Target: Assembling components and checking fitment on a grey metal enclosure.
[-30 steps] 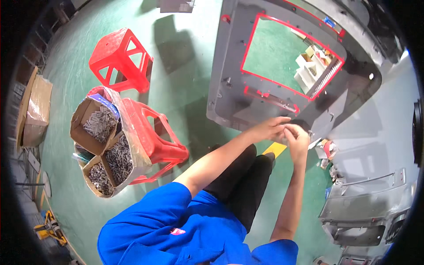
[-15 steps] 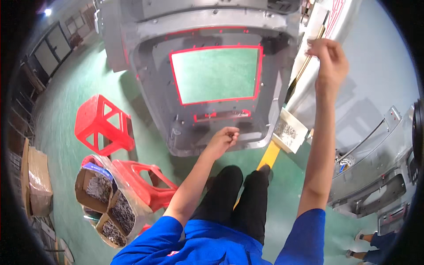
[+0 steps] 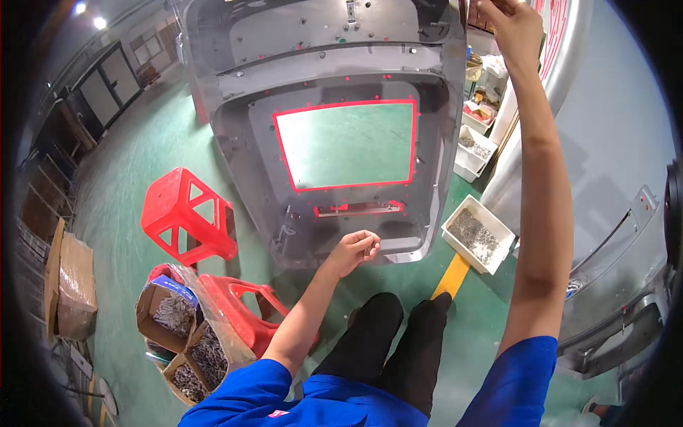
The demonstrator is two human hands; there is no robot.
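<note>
A large grey moulded panel (image 3: pixel 245 156) stands before me, with a red-edged rectangular opening through which the green floor shows. Just in front of its lower edge is my left hand (image 3: pixel 352 254), its fingers curled closed; whatever they hold, if anything, is hidden. My right hand (image 3: pixel 514 32) is raised beside the panel's upper right corner, with bent fingers drawn together and partly cut off by the picture's top edge. Any small thing in its fingers cannot be made out. Below the panel's opening runs a narrow red-edged slot (image 3: pixel 359 209).
At right on the floor stands a white bin (image 3: pixel 479 235) of small metal parts, by a yellow floor strip (image 3: pixel 451 276). More white bins (image 3: pixel 472 151) lie beyond. At left are red stools (image 3: pixel 186 217) and cardboard boxes (image 3: pixel 153 313) of small metal parts.
My right hand has risen toward the top edge. My left hand has shifted slightly and stays closed. The view has tilted up, so more of the panel's top and the bins shows.
</note>
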